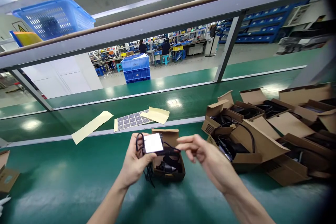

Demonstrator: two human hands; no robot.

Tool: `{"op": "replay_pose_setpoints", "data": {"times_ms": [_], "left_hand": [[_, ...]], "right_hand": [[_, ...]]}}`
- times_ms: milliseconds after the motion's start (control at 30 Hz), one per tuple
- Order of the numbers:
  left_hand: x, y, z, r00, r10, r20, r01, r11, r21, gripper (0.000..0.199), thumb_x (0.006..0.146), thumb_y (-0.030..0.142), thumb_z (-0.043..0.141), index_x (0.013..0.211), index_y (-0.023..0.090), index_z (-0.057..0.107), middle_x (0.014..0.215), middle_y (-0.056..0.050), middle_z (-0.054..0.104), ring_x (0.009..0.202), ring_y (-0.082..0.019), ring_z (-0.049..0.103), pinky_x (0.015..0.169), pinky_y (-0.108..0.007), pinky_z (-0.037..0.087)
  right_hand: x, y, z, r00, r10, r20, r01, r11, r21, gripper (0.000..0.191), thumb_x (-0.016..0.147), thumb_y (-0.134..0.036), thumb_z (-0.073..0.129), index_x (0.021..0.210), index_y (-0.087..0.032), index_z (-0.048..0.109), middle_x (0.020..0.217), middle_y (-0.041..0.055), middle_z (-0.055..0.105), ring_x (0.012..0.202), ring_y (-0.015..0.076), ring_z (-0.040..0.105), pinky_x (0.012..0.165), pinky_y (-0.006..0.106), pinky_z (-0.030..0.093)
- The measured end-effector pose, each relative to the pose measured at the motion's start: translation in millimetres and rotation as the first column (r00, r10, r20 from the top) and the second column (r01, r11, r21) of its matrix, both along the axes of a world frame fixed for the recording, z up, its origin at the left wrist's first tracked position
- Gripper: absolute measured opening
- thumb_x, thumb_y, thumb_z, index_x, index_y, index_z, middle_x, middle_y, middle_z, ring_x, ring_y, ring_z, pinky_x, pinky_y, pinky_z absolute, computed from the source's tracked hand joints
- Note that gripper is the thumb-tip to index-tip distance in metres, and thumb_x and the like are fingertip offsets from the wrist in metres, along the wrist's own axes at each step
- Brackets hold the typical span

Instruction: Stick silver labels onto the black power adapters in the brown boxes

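Observation:
In my left hand (136, 162) is a black power adapter (153, 143) with a bright white label on its upper face. The fingers and thumb close round it, and its black cable (149, 173) loops beside them and hangs down. My right hand (201, 150) is just to the right, fingers stretched out and slightly apart, by a thin stretch of cable; whether they touch it I cannot tell. Below and behind the adapter stands an open cardboard box (181, 176) with a dark device inside, partly hidden by my left hand and the adapter.
Several open cardboard boxes (252, 157) with black devices and cables crowd the right side. A label sheet (131, 120) and yellowish backing papers (91, 127) lie at the bench's back ledge. A blue basket (57, 17) sits on the overhead shelf. Another box (7, 178) is at far left.

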State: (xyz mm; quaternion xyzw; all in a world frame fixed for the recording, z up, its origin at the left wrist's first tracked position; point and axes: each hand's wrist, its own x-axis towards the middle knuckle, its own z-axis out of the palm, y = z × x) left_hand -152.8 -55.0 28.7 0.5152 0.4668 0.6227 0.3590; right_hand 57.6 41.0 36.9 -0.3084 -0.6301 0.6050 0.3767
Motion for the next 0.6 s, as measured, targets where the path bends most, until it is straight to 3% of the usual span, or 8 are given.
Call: {"op": "replay_pose_setpoints", "data": {"times_ms": [100, 167, 300, 367, 433, 500, 567, 600], "left_hand": [[-12, 12, 1.5, 0.993, -0.07, -0.095, 0.062, 0.994, -0.093, 0.047, 0.093, 0.044, 0.063, 0.123, 0.022, 0.036, 0.115, -0.011, 0.064, 0.102, -0.022, 0.068, 0.094, -0.037, 0.052], [-14, 18, -0.7, 0.916, -0.156, -0.369, 0.075, 0.972, -0.224, 0.042, 0.095, 0.04, 0.058, 0.124, 0.02, 0.035, 0.109, -0.011, 0.065, 0.099, -0.023, 0.067, 0.091, -0.039, 0.052], [-24, 17, -6.3, 0.44, -0.296, -0.848, 0.095, 0.954, -0.283, 0.036, 0.084, 0.031, 0.065, 0.115, 0.018, 0.053, 0.11, -0.014, 0.068, 0.106, -0.031, 0.062, 0.098, -0.045, 0.047], [-50, 4, -6.4, 0.328, -0.295, -0.897, 0.094, 0.955, -0.28, 0.034, 0.082, 0.03, 0.065, 0.115, 0.019, 0.059, 0.114, -0.014, 0.069, 0.111, -0.032, 0.061, 0.102, -0.044, 0.044], [-98, -15, -6.1, 0.334, -0.292, -0.896, -0.025, 0.948, -0.318, 0.04, 0.081, 0.029, 0.064, 0.12, 0.023, 0.062, 0.121, -0.011, 0.069, 0.117, -0.031, 0.06, 0.1, -0.04, 0.047], [-162, -39, -7.0, 0.378, -0.303, -0.875, -0.182, 0.902, -0.391, 0.05, 0.078, 0.032, 0.064, 0.128, 0.027, 0.061, 0.126, -0.009, 0.069, 0.111, -0.029, 0.065, 0.095, -0.037, 0.051], [-226, -65, -6.7, 0.392, -0.253, -0.884, -0.303, 0.872, -0.384, 0.049, 0.074, 0.035, 0.065, 0.123, 0.031, 0.065, 0.121, -0.004, 0.072, 0.106, -0.029, 0.068, 0.092, -0.037, 0.052], [-254, -79, -4.4, 0.368, -0.176, -0.913, -0.367, 0.875, -0.316, 0.046, 0.071, 0.037, 0.065, 0.117, 0.033, 0.068, 0.116, -0.001, 0.075, 0.103, -0.029, 0.069, 0.09, -0.038, 0.052]], "right_hand": [[25, 25, -23.9, 0.964, -0.253, 0.078, 0.244, 0.964, 0.108, 0.059, 0.095, -0.065, 0.041, 0.107, -0.015, 0.07, 0.1, 0.0146, 0.075, 0.079, 0.0217, 0.066, 0.07, 0.034, 0.055], [27, 26, -48.4, 0.949, -0.237, 0.21, 0.205, 0.965, 0.161, 0.059, 0.095, -0.065, 0.04, 0.118, -0.017, 0.067, 0.111, 0.0149, 0.074, 0.094, 0.0262, 0.07, 0.08, 0.04, 0.057], [-5, -12, -90.3, 0.917, -0.074, 0.392, -0.025, 0.97, 0.242, 0.059, 0.098, -0.056, 0.042, 0.141, -0.018, 0.052, 0.143, 0.0144, 0.059, 0.131, 0.0289, 0.056, 0.107, 0.047, 0.047], [-19, -32, -95.0, 0.905, -0.031, 0.424, -0.135, 0.925, 0.355, 0.055, 0.098, -0.047, 0.047, 0.145, -0.019, 0.049, 0.146, 0.0125, 0.056, 0.13, 0.0262, 0.058, 0.105, 0.04, 0.051], [-17, -37, -89.0, 0.907, -0.127, 0.402, -0.124, 0.831, 0.542, 0.045, 0.099, -0.037, 0.049, 0.141, -0.022, 0.053, 0.137, 0.0095, 0.064, 0.12, 0.0235, 0.064, 0.099, 0.036, 0.055], [6, -24, -79.4, 0.841, -0.443, 0.309, 0.051, 0.636, 0.77, 0.039, 0.097, -0.035, 0.053, 0.133, -0.022, 0.059, 0.125, 0.0116, 0.069, 0.113, 0.0267, 0.066, 0.096, 0.042, 0.054], [41, 1, -74.4, 0.61, -0.77, 0.188, 0.161, 0.352, 0.922, 0.044, 0.093, -0.044, 0.058, 0.127, -0.016, 0.063, 0.118, 0.0191, 0.069, 0.109, 0.0349, 0.064, 0.095, 0.054, 0.05], [59, 16, -75.2, 0.5, -0.843, 0.199, 0.105, 0.288, 0.952, 0.048, 0.093, -0.048, 0.057, 0.123, -0.012, 0.065, 0.119, 0.0228, 0.068, 0.111, 0.0394, 0.061, 0.096, 0.059, 0.046]]}}
